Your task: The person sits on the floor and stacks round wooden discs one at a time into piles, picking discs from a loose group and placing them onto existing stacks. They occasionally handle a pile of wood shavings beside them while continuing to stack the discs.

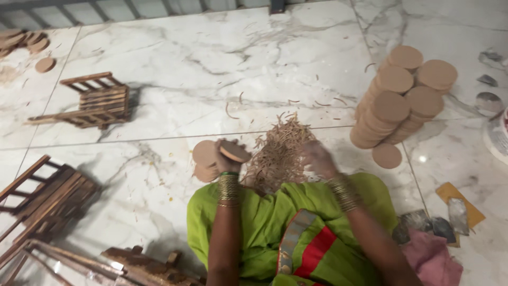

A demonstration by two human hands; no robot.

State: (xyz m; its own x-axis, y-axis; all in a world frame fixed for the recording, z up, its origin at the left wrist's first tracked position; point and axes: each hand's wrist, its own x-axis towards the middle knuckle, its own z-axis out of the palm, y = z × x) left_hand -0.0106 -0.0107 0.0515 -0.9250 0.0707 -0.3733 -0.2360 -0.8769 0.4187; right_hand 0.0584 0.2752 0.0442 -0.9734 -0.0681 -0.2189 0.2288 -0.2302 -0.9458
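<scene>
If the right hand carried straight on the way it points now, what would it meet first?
Most likely the pile of thin wood shavings: the blurred right hand sits at its edge, pointing up-left, though depth is unclear.

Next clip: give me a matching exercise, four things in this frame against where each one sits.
Things:
1. round brown wooden disc
2. tall stacks of brown discs
3. heap of thin wood shavings
4. small slatted wooden crate

Places:
A. upper left, on its side on the marble floor
B. between the hands
C. in the left hand
D. upper right on the floor

Pairs: 1-C, 2-D, 3-B, 4-A
</scene>
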